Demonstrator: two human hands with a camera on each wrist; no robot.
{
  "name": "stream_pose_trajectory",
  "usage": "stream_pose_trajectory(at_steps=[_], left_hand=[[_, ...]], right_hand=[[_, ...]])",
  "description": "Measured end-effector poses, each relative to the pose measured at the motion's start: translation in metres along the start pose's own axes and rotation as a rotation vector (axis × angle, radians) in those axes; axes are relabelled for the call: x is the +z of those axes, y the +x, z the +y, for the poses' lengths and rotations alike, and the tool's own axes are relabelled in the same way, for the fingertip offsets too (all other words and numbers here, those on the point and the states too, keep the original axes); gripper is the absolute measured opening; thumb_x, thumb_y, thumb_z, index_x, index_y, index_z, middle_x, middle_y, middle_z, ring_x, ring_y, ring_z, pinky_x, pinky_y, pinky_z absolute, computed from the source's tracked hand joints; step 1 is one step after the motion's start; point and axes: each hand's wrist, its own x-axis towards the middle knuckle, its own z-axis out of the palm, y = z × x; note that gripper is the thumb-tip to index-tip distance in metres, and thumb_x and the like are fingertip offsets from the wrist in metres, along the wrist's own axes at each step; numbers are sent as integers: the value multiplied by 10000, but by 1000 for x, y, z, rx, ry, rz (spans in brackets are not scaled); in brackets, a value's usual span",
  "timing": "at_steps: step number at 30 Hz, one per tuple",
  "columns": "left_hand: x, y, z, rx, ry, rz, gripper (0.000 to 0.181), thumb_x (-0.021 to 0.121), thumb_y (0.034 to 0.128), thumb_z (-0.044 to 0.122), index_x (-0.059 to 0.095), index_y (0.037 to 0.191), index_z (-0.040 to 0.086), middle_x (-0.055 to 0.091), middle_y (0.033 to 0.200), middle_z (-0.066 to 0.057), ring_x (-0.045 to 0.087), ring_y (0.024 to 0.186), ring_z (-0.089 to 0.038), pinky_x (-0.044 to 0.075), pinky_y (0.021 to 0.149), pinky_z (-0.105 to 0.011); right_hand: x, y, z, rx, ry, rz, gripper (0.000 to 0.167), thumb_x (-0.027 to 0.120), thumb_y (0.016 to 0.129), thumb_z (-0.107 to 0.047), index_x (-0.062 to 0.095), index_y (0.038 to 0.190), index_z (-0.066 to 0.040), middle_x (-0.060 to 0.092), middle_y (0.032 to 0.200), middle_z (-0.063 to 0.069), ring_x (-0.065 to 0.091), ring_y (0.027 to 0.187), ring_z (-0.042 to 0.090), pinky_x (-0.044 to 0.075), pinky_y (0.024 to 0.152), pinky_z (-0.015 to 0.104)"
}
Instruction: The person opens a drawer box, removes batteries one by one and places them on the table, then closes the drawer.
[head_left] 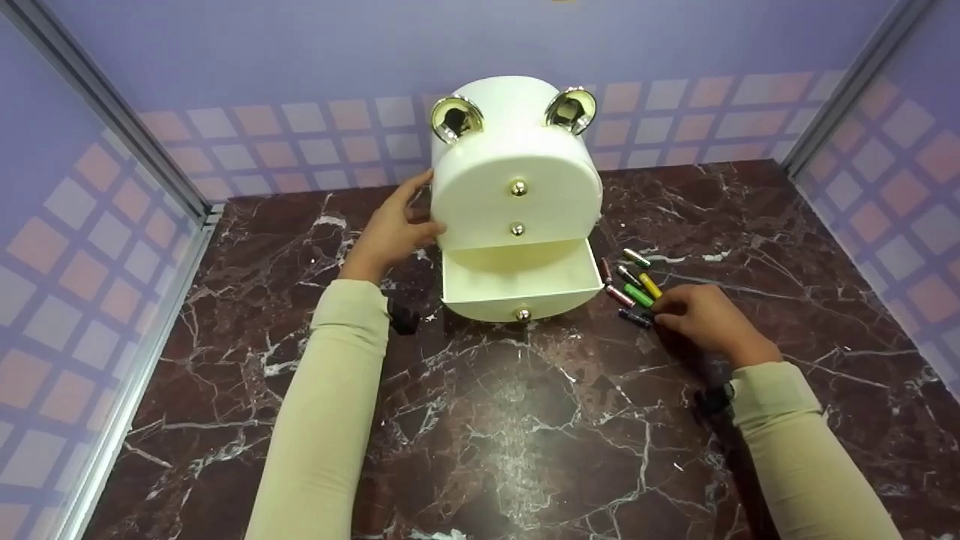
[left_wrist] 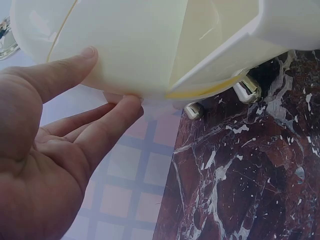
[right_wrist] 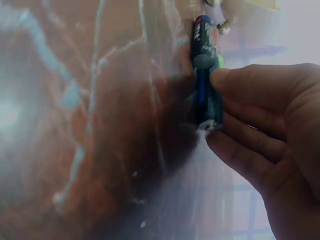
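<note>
A white rounded storage box (head_left: 517, 180) with gold knobs stands at the back, its bottom drawer (head_left: 523, 306) pulled out. My left hand (head_left: 394, 232) rests on the box's left side; in the left wrist view its thumb and fairly straight fingers (left_wrist: 117, 122) touch the white shell. To the right of the drawer lie several batteries, among them a yellow battery (head_left: 650, 286), a green battery (head_left: 637, 295) and a dark battery (head_left: 634, 318). My right hand (head_left: 705, 319) is beside them. The right wrist view shows it pinching a blue battery (right_wrist: 202, 95) close to another dark battery (right_wrist: 203, 42).
Two shiny gold ear-like pieces (head_left: 456, 120) stick up from the box top. The dark red marbled tabletop (head_left: 510, 435) spreads in front. Purple walls with a checked band (head_left: 285, 139) stand behind and at both sides.
</note>
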Motion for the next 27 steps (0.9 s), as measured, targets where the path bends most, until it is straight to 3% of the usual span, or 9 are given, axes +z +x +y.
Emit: stream_pose_trajectory(at_steps=[6,13,18,27], left_hand=[[0,-1,1,3,-25,-2,874,698,839,-10,286,1514,362,420,1491,-202,575,1224,-299,559,944,-409],[3,0,0,15,-28,-14,859,692,845,-13,291,1516,344,391,1523,-163,577,1223,-294,568,927,-387],[4,2,-1,29,-35,-3,864,683,839,-50,294,1522,310,320,1564,-157,583,1213,-316,593,867,-347],[2,0,-2,-3,-16,8,881,696,836,-26,291,1510,371,361,1530,-198,593,1200,-308,578,905,-398]], right_hand=[[0,2,-29,-155,-34,206,93,720,819,-41,735,911,-37,715,887,102,658,779,233,556,700,411],[17,1,-71,-395,-23,425,147,793,747,-6,735,873,-56,701,846,71,653,748,182,573,676,327],[31,2,-92,-516,-29,500,186,814,725,-40,733,891,-64,701,868,61,658,766,175,579,696,301],[51,10,-119,-601,-35,519,189,810,739,-80,717,903,-61,683,876,59,649,790,204,573,725,328]])
